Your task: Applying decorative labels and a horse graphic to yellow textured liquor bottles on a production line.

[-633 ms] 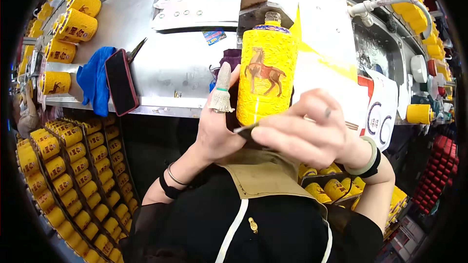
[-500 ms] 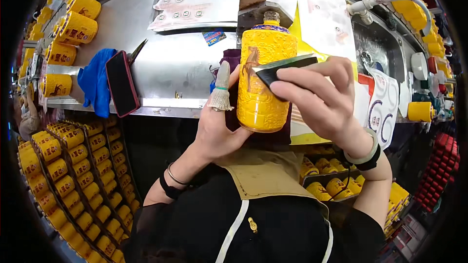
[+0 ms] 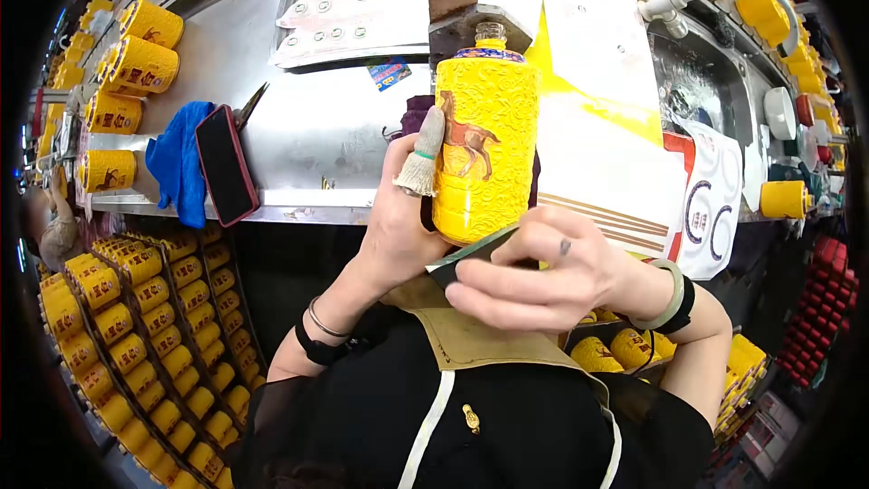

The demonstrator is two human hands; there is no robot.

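Observation:
My left hand (image 3: 396, 217) is closed round the left side and base of a yellow embossed bottle (image 3: 484, 145). A brown horse decorates its front, and a blue patterned band circles the shoulder below the clear glass neck. On one digit of that hand sits a pale cloth finger cover (image 3: 419, 163) with a green band. My right hand (image 3: 552, 272) pinches a flat black scraper-like piece (image 3: 471, 258) with a greenish edge. This piece lies at the bottle's lower end; whether it touches the bottle, I cannot tell. Dark purple cloth (image 3: 417, 113) shows behind the left fingers.
On the metal bench lie a phone (image 3: 226, 165), a blue cloth (image 3: 181, 158), scissors (image 3: 252, 104) and white printed sheets (image 3: 358, 4). More yellow bottles (image 3: 145, 63) stand at left. A sink with a tap (image 3: 674, 4) is at right, and racks of yellow bottles (image 3: 149, 317) fill the lower left.
My right hand has brought the black piece down and left from the bottle's middle to its lower end. The bottle has turned slightly, showing more of the horse.

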